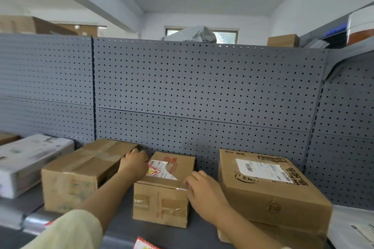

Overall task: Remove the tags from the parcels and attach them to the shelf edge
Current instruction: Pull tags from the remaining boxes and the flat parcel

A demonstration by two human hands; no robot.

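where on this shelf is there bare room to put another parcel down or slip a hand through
Bare shelf runs along the front edge before the small box. A gap separates it from the long box; the left hand reaches through there. A narrow gap on its other side, toward the big labelled box, holds the right hand. The white parcel crowds the far left.

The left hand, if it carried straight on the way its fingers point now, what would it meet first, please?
Probably the grey pegboard back panel. The left hand rests at the small middle box's far left corner, fingers aimed toward the back, with nothing visible between; depth is uncertain.
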